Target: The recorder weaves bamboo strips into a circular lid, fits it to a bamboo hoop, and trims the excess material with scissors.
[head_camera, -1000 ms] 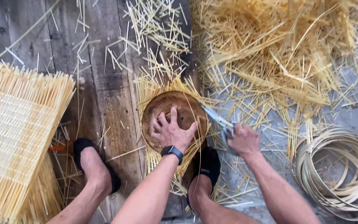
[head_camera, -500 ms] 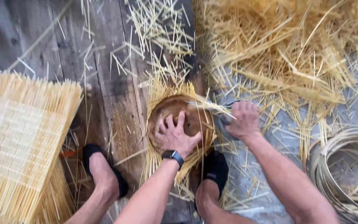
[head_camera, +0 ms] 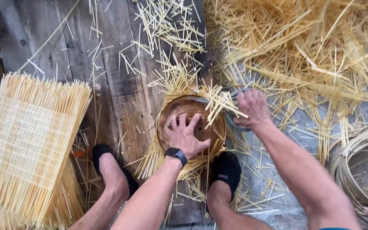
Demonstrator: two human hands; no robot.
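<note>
We press our left hand (head_camera: 187, 135), fingers spread flat, on the round brown mould (head_camera: 191, 123) that lies on the woven straw piece (head_camera: 179, 85) on the plank floor (head_camera: 107, 76). The mould sits between our two black shoes (head_camera: 107, 157), near the middle of the view. A black wristwatch (head_camera: 176, 154) sits on the left wrist.

Our right hand (head_camera: 252, 107) is closed around the handles of the scissors (head_camera: 234, 111) at the right rim of the mould; we cannot tell how far the blades stand apart. Cut strips (head_camera: 220, 102) fan out just beside this hand, over the mould rim.

A rectangular woven mat (head_camera: 26, 140) lies to the left, well apart. A heap of loose straw (head_camera: 303, 51) fills the upper right. Coiled cane hoops (head_camera: 363, 170) lie at the right edge.
</note>
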